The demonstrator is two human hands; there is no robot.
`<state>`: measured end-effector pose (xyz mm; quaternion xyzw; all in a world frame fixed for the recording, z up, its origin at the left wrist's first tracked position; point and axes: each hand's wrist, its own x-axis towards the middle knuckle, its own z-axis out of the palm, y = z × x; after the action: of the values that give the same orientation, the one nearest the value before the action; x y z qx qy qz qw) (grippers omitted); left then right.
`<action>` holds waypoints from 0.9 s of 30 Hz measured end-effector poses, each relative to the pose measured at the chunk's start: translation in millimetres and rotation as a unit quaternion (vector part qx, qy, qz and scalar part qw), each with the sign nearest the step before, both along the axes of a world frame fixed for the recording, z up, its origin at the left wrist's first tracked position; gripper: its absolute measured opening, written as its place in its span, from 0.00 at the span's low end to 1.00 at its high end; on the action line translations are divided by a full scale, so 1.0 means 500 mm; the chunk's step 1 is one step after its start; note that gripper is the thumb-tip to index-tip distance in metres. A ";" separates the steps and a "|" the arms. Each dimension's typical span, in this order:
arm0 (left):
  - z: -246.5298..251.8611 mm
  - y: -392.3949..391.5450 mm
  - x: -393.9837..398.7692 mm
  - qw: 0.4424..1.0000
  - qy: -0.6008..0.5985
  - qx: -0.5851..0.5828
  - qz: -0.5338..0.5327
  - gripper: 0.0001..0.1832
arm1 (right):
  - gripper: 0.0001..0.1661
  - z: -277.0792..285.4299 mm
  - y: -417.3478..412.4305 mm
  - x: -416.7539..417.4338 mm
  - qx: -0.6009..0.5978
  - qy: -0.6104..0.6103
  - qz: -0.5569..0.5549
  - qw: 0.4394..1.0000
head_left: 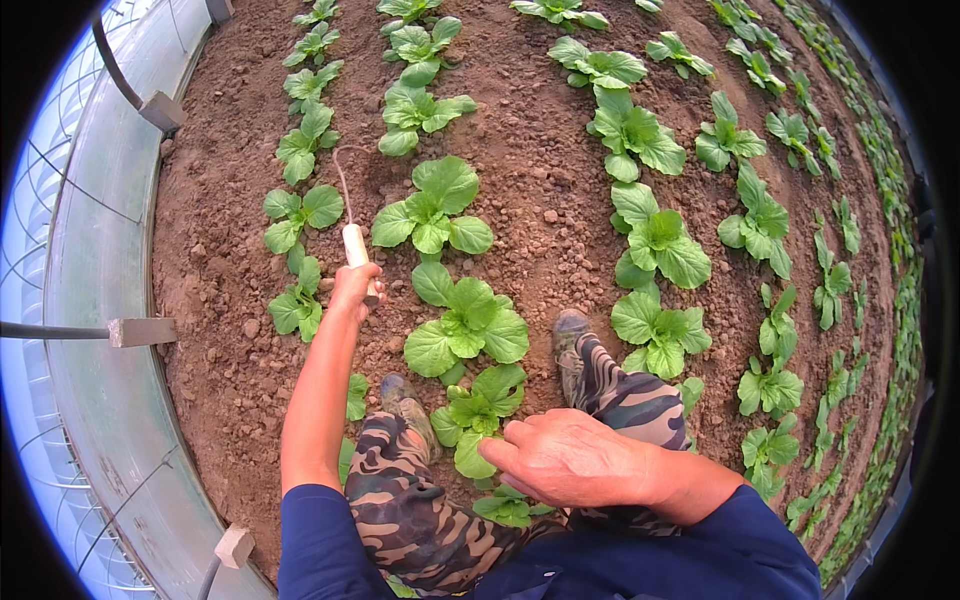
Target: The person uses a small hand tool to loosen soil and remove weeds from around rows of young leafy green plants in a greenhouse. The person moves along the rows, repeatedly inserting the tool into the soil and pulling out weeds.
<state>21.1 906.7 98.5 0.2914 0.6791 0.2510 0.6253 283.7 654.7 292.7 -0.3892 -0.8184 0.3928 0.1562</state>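
My left hand (356,286) grips the pale wooden handle of a hand hoe (354,244). Its thin, bent metal neck (343,180) reaches forward between two rows of leafy green seedlings, and its tip meets the soil, where the blade cannot be made out. To the left of the tool grows a small seedling (292,217); a larger leafy plant (433,206) stands to its right. My right hand (566,457) hangs in front of my bent knees, back up, fingers curled, beside a leafy plant (480,409). Its palm is hidden.
Loose brown soil (525,225) lies between several plant rows. My shoes (405,412) straddle one row. Along the left runs a plastic-sheeted greenhouse wall (97,255), with concrete blocks (142,332) at its foot holding curved poles. More rows (832,285) stretch to the right.
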 end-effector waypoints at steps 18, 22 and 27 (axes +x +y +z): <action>-0.106 0.286 0.344 0.824 0.434 0.261 -0.254 0.15 | 0.08 -0.012 0.013 0.012 0.042 0.098 -0.052 0.993; -0.154 0.219 0.411 0.882 0.358 0.149 -0.266 0.16 | 0.07 -0.014 0.029 0.031 0.038 0.073 -0.048 0.995; -0.212 0.097 0.356 0.909 0.326 0.072 -0.248 0.20 | 0.22 0.000 0.026 0.040 0.012 0.063 0.022 0.998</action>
<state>199.1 955.5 -7.3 0.5606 0.7307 0.0271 0.3887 303.9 667.8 292.7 -0.3435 -0.8200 0.4102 0.2034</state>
